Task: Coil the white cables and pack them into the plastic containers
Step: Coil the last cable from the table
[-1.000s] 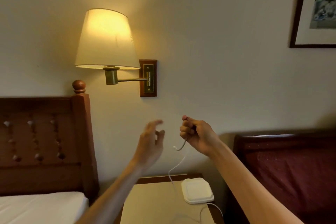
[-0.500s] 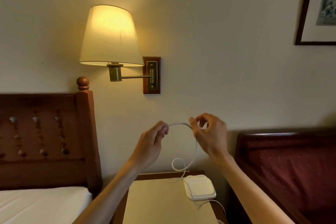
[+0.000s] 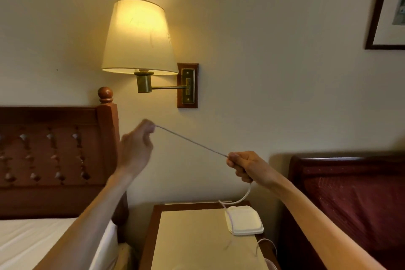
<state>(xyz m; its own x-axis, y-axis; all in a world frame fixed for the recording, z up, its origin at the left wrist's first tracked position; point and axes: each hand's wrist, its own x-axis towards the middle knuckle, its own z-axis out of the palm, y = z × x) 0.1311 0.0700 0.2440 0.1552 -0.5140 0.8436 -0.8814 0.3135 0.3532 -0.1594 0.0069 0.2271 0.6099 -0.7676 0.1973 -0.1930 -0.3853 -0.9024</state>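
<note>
A white cable (image 3: 190,141) runs taut between my two hands in front of the wall. My left hand (image 3: 135,149) pinches its end, raised near the bedpost. Lower and to the right, my right hand (image 3: 247,166) is closed in a fist around the cable. Below that fist the cable hangs in a curve down to the nightstand (image 3: 197,237) and trails over a white plastic container (image 3: 244,220) that sits with its lid on at the nightstand's back right corner. More cable loops off the nightstand's right edge.
A lit wall lamp (image 3: 138,37) hangs above my hands. A wooden headboard (image 3: 54,155) and a white mattress (image 3: 26,241) are on the left. A dark red bed (image 3: 350,199) is on the right. A framed picture (image 3: 388,6) hangs at the upper right.
My hands have moved apart. The left hand rose toward the bedpost and the right dropped lower, pulling the arched cable into a straight, taut line. The small loop below is gone.
</note>
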